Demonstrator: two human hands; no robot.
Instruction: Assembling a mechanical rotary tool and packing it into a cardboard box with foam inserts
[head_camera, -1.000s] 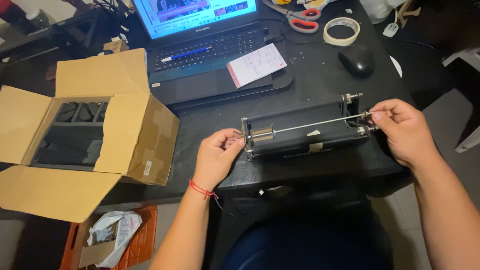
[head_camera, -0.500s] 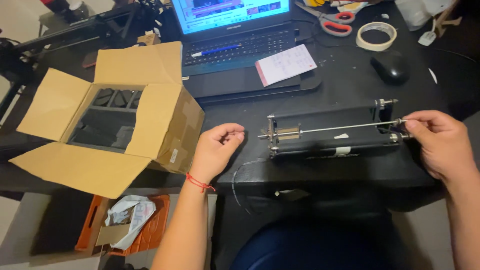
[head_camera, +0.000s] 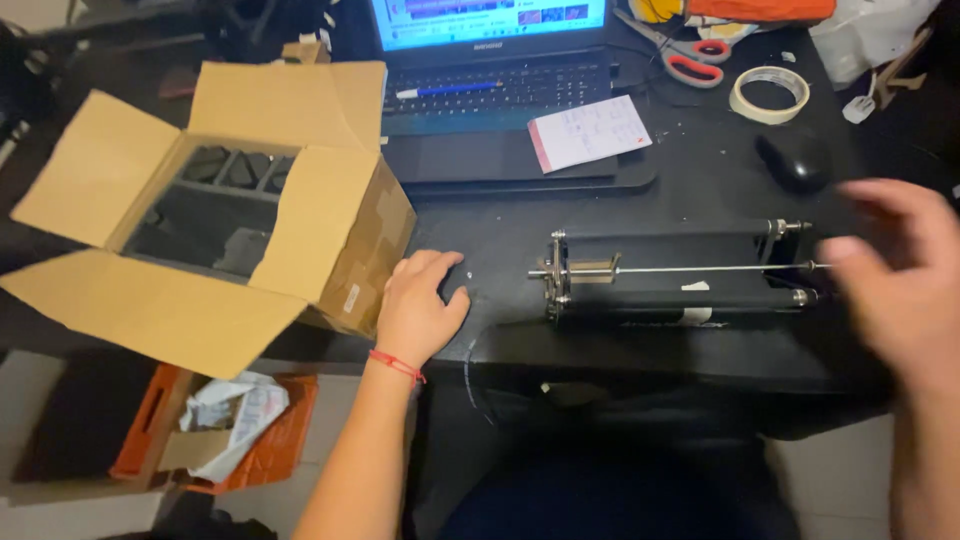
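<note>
Open cardboard box (head_camera: 215, 215) sits just left of your left hand (head_camera: 420, 305) — loosely curled on the worktop (head_camera: 500, 240); your right hand (head_camera: 900, 285), blurred and spread, has released the black metal rod fixture (head_camera: 680, 270).

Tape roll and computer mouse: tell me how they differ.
The tape roll is a pale, open ring; the computer mouse is black and solid. The tape roll lies nearer the scissors, the computer mouse nearer the black rail device. Both rest untouched on the black desk.
</note>
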